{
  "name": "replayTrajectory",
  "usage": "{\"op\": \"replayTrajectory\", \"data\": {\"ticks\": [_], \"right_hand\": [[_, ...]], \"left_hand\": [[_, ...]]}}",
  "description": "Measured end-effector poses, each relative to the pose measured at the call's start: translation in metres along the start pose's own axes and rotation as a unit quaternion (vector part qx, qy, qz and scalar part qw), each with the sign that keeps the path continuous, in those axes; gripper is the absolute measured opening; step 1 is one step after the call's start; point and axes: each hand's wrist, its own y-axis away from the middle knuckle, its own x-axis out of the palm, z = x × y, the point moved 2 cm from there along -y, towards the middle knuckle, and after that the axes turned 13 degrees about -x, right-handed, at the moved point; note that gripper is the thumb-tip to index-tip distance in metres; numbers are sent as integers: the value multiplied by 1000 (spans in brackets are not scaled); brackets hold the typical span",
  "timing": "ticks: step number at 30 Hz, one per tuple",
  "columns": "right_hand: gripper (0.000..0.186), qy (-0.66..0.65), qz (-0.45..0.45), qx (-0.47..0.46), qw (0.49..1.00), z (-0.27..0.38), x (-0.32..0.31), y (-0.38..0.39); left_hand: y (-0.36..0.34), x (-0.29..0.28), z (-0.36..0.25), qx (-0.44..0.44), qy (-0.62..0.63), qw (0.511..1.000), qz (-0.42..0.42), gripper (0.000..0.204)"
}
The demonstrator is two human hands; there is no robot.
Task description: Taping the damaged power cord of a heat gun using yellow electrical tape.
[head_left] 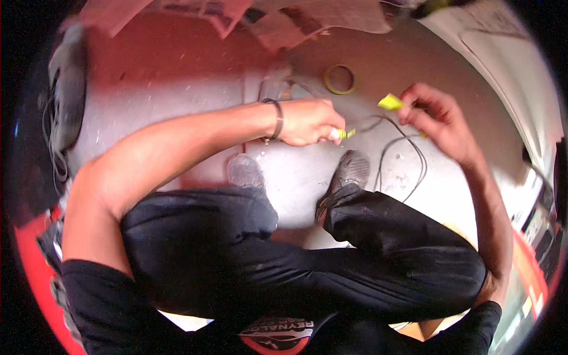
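My left hand [310, 123] reaches over the middle of the floor with its fingers pinched. A small bright yellow piece [345, 134] sticks out at its fingertips, and a thin dark cable runs close by it. To the right, my right hand [441, 118] is raised with thumb and fingers closed on a short strip of yellow tape [390, 102]. The two hands are apart, and motion blurs them a little. Between and beneath them, the dark cable [381, 157] lies in loops on the floor. A roll of yellow-edged tape [338, 92] rests beyond the hands.
My grey shoes [245, 170] stand on the pale floor [284, 198] below my hands. Printed sheets [290, 23] lie across the far edge. At the far left is a dark grey bulky object [70, 89] with a cord. A pale curved panel [503, 65] borders the right side.
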Motion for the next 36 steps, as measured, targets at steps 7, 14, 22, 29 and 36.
{"op": "replayTrajectory", "data": {"ticks": [7, 14, 22, 29, 36], "right_hand": [[21, -282, -159, 122, 938, -24, -18, 101], [17, -598, -270, 51, 753, -100, 105, 116], [16, -642, -271, 12, 717, -182, 171, 104], [15, -542, -316, 21, 779, -189, 149, 114], [15, -452, -332, 55, 827, -208, 161, 93]], "left_hand": [[-58, -20, -32, -107, 184, 969, -123, 31], [-71, 32, -72, -199, 179, 952, -149, 28], [-59, 83, -28, -349, 233, 890, -175, 32], [-68, 84, -28, -374, 170, 888, -207, 27], [-93, 142, -12, -355, 162, 858, -334, 20]]}}
